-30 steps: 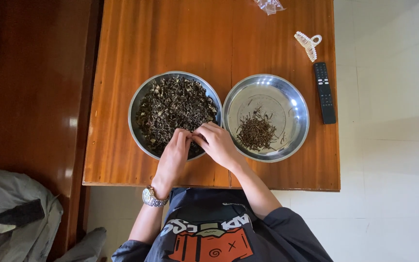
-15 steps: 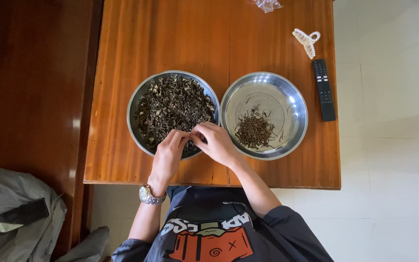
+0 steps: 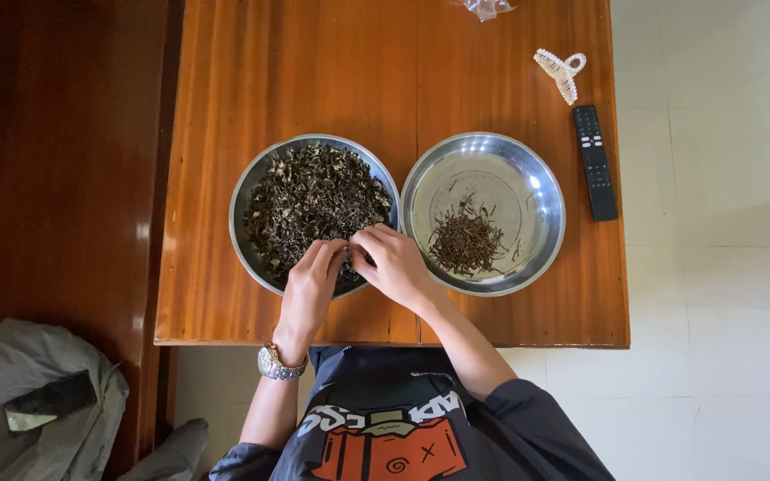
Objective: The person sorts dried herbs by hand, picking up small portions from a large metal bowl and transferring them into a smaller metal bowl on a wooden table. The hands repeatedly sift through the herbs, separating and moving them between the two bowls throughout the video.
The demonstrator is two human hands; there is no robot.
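**Two hands meet over a bowl of dried leaves**

The left hand point(image 3: 312, 283) and the right hand point(image 3: 396, 264) come together at the near rim of the left steel bowl point(image 3: 244, 191), fingertips touching one another over the heap. The fingers of both hands are drawn in as if pinching at a small bit of leaf between them — too small to make out, so I cannot tell whether either hand truly holds anything. A metal wristwatch point(image 3: 278, 364) sits on the left wrist.

The left steel bowl is filled nearly to its rim with dark, crumpled dried leaves point(image 3: 314, 191). Just beside it, rims all but touching, stands the right steel bowl point(image 3: 541, 191) — mostly bare shiny metal, with only a small loose pile of thin dark stems point(image 3: 465, 240) lying towards its near left part.

Both bowls stand on a reddish wooden desk point(image 3: 225, 89). Further out on the right part of the desk lie a black remote control point(image 3: 595, 162) and, beyond it, a pale hair claw clip point(image 3: 562, 71). A crumpled clear plastic wrapper point(image 3: 487, 7) shows at the far edge. On the floor to the left lies a grey cloth point(image 3: 11, 383).
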